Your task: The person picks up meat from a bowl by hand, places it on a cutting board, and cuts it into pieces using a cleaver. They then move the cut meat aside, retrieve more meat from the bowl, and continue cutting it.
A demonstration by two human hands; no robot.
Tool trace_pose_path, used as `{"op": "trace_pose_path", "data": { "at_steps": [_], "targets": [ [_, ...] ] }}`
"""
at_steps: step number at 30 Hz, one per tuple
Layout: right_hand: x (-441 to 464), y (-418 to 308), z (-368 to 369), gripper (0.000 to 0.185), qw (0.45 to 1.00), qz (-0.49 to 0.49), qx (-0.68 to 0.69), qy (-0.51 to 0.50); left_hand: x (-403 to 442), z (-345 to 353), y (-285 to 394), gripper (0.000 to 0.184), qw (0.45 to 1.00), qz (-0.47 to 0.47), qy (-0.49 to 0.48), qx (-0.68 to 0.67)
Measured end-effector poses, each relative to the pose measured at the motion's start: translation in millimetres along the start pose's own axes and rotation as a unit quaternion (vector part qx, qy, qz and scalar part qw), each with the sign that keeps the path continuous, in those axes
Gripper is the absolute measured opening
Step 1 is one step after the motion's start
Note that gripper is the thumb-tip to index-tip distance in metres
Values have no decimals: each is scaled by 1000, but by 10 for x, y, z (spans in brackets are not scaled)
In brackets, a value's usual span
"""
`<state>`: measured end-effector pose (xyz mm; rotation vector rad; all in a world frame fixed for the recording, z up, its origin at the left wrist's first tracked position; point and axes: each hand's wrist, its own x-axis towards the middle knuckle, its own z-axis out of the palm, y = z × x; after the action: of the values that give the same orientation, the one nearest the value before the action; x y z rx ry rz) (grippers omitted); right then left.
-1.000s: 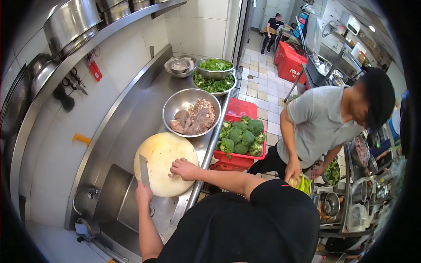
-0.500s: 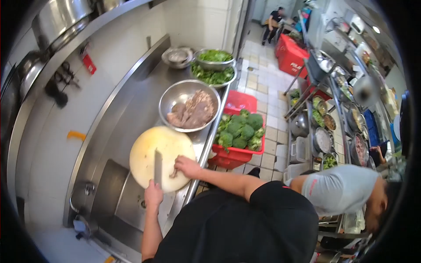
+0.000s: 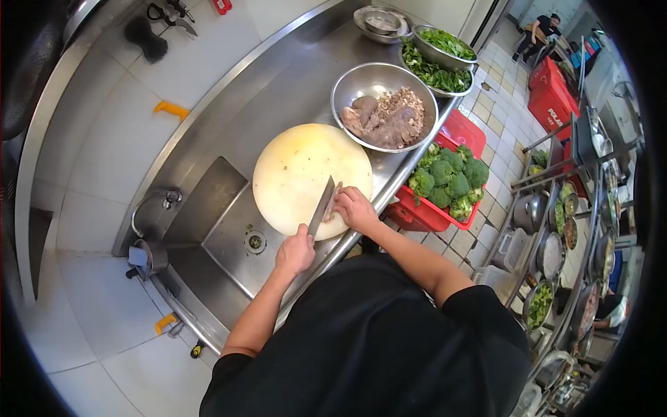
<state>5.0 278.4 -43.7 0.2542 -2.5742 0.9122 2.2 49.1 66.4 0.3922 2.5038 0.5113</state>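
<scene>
My left hand (image 3: 295,251) is closed round the handle of a cleaver (image 3: 322,207), whose blade points away from me over the round cutting board (image 3: 299,163). On the board's right part, my right hand (image 3: 356,209) has its fingers bent on a thin strip of meat (image 3: 333,207). That strip lies along the right side of the blade. Small dark scraps dot the pale board, which rests partly over the sink. Just beyond it stands a steel bowl (image 3: 338,113) with large pieces of meat (image 3: 399,125) and chopped meat (image 3: 403,104).
A sink basin (image 3: 215,243) and faucet (image 3: 168,199) are at left. Bowls of leafy greens (image 3: 445,43) stand at the far counter end. Right of the counter, a red crate (image 3: 417,219) holds broccoli (image 3: 448,177). Racks with bowls (image 3: 552,257) line the right; a person (image 3: 538,38) is far back.
My view has turned, so the board appears farther right. The cleaver is now tilted right and beside the meat strip under my right hand. The grey-shirted co-worker has left the near right side of view.
</scene>
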Motion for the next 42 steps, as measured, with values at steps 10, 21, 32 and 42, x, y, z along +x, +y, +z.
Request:
{"op": "trace_pose_path", "data": {
  "at_steps": [10, 21, 32, 42],
  "targets": [
    [62, 8, -94, 32, 998, -44, 45, -22, 99, 37, 256, 23, 999, 5, 34, -22],
    [20, 94, -73, 33, 998, -36, 7, -50, -52, 67, 225, 21, 1000, 8, 27, -2],
    [43, 114, -50, 42, 998, -32, -12, -59, -146, 22, 221, 18, 1000, -15, 15, 11],
    [57, 135, -44, 45, 997, -30, -21, -71, -74, -2, 281, 19, 1000, -26, 3, 4]
  ]
}}
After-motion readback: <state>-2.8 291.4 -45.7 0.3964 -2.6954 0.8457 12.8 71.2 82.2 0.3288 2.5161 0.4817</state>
